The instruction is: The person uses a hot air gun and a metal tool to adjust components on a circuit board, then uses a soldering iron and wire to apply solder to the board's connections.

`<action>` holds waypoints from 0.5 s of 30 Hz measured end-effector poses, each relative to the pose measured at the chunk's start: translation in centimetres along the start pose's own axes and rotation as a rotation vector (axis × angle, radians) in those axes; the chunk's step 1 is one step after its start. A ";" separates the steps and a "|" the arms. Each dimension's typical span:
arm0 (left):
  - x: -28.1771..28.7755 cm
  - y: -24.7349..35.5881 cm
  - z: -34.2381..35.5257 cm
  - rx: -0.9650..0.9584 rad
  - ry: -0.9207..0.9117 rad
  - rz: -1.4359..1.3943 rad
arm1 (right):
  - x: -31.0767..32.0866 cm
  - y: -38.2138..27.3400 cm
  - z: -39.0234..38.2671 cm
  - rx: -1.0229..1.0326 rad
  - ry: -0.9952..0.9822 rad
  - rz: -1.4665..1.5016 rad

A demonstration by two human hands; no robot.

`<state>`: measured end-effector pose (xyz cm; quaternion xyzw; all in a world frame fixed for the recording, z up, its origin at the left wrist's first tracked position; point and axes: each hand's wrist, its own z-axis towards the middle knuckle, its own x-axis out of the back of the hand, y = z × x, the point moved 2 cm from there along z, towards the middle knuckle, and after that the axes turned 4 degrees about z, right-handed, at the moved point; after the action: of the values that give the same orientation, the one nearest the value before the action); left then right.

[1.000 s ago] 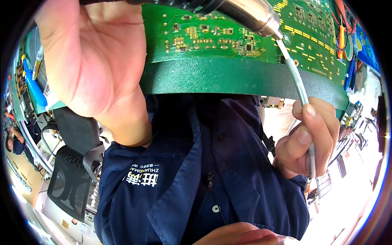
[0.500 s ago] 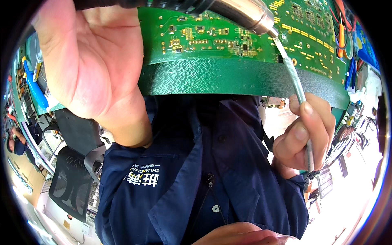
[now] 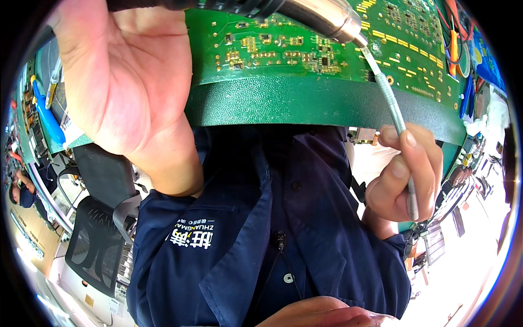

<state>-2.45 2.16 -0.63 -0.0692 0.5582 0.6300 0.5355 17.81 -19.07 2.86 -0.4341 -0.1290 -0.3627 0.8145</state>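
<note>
My left hand (image 3: 128, 82) is closed round the black handle (image 3: 218, 4) of a hot-air gun at the top edge; its fingertips are out of the picture. The gun's copper-coloured barrel (image 3: 321, 19) points down to the right and ends in a narrow nozzle. In my right hand (image 3: 408, 169) a slim silver tool (image 3: 389, 95) with a knurled grip and flat tip is pinched between thumb and fingers. Its tip meets or overlaps the nozzle; I cannot tell if they touch. Beneath both lies a green circuit board (image 3: 272, 65) with small components and gold pads.
The board reaches the rounded green edge (image 3: 272, 103) of the bench. Orange-handled pliers (image 3: 454, 49) and cables lie at the right. A blue tool (image 3: 49, 117) is at the left, near a black chair (image 3: 95, 245). Another person (image 3: 24, 191) is far left.
My right hand and the silver tool have shifted slightly up and to the left. The gun's nozzle has moved a little left. Both hands keep their holds.
</note>
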 end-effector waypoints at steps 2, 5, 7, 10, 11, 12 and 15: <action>0.0 -0.1 0.2 0.002 -0.004 -0.005 | -0.4 -0.4 -0.1 0.014 0.031 -0.048; -0.8 0.0 -0.1 0.000 -0.002 -0.001 | -0.8 -0.8 -0.1 0.033 0.061 -0.070; -0.4 0.6 -0.2 -0.002 -0.001 -0.001 | -0.9 -0.9 0.0 0.037 0.051 -0.103; -0.3 0.7 -0.2 -0.003 0.000 -0.006 | -0.4 -1.4 0.4 0.010 -0.001 -0.148; -0.3 0.6 -0.3 -0.004 0.001 -0.005 | -0.2 -1.5 0.6 -0.003 -0.012 -0.148; -0.4 0.6 -0.4 -0.005 0.003 -0.005 | -0.1 -1.4 0.6 -0.016 -0.023 -0.147; -1.1 0.4 -0.4 0.001 -0.001 -0.019 | 0.3 -1.5 0.6 -0.056 -0.017 -0.121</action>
<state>-2.48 1.28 0.25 -0.0740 0.5577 0.6244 0.5418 17.03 -19.28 4.33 -0.4512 -0.1516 -0.4109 0.7775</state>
